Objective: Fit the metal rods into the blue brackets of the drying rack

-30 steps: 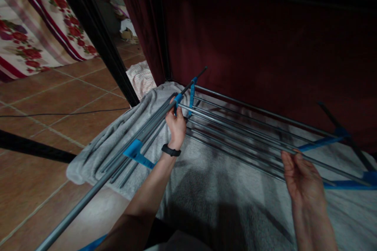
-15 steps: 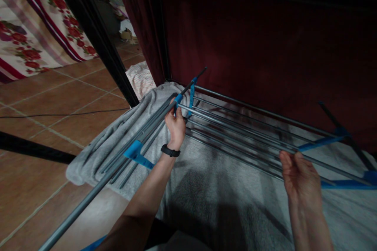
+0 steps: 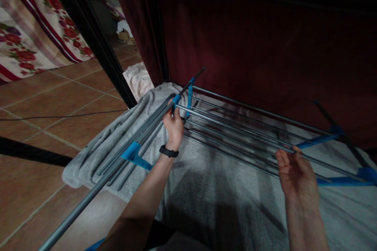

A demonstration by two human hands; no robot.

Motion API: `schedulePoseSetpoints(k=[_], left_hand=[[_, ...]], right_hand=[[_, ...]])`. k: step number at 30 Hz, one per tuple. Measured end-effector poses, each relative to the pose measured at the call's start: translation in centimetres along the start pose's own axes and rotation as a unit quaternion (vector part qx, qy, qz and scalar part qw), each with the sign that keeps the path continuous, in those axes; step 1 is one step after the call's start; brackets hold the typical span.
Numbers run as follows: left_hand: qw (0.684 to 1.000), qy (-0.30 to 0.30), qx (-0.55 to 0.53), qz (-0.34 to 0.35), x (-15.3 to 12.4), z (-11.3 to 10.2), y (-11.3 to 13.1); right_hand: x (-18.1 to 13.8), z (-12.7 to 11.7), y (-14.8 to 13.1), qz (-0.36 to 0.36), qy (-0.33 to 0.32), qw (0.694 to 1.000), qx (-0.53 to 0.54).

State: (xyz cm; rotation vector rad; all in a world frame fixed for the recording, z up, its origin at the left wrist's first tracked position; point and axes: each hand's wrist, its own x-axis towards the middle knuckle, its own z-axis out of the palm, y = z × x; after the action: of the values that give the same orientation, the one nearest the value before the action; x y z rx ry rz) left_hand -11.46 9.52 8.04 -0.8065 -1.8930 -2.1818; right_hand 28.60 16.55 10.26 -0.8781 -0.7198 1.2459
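Observation:
A metal drying rack (image 3: 226, 119) with grey bars and blue plastic joints lies over a grey blanket. My left hand (image 3: 174, 123), with a black band at the wrist, is closed around the rack beside a blue joint (image 3: 176, 101), where the long side tube meets the cross bars. Further right, my right hand (image 3: 294, 164) curls its fingers around one of the rack's bars, palm turned up. Another blue bracket (image 3: 131, 151) sits lower on the tube, near my left forearm. At the right end are blue corner pieces (image 3: 366, 175).
A grey blanket (image 3: 224, 188) covers the surface beneath the rack. Behind stands a dark red cloth panel (image 3: 250, 47) on a black frame (image 3: 85, 27). At left are a tiled floor (image 3: 32, 125), a thin dark cable (image 3: 64, 115) and a floral curtain (image 3: 32, 27).
My right hand has shifted slightly left and up, its fingers now further round the bar. My left hand keeps its hold; the whole view has moved a little.

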Motion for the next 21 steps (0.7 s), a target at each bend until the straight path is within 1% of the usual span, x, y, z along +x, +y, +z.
schedulePoseSetpoints(k=[3, 7, 10, 17, 21], left_hand=[[1.000, 0.000, 0.006, 0.002, 0.0, 0.0, 0.1], [1.000, 0.015, 0.005, 0.010, -0.1, 0.1, 0.3], [1.000, 0.021, 0.002, 0.006, -0.1, 0.2, 0.3], [1.000, 0.009, 0.002, -0.004, -0.1, 0.0, 0.6], [1.000, 0.007, 0.003, -0.001, -0.1, 0.0, 0.5]], right_hand=[[0.5, -0.8, 0.1, -0.013, 0.002, 1.000, -0.001], [1.2, -1.5, 0.7, -0.030, 0.030, 0.999, -0.002], [1.3, -1.4, 1.0, -0.042, 0.048, 0.998, -0.002], [0.7, -0.8, 1.0, -0.054, 0.043, 0.997, 0.013], [0.7, -0.6, 1.0, -0.055, 0.054, 0.997, 0.017]])
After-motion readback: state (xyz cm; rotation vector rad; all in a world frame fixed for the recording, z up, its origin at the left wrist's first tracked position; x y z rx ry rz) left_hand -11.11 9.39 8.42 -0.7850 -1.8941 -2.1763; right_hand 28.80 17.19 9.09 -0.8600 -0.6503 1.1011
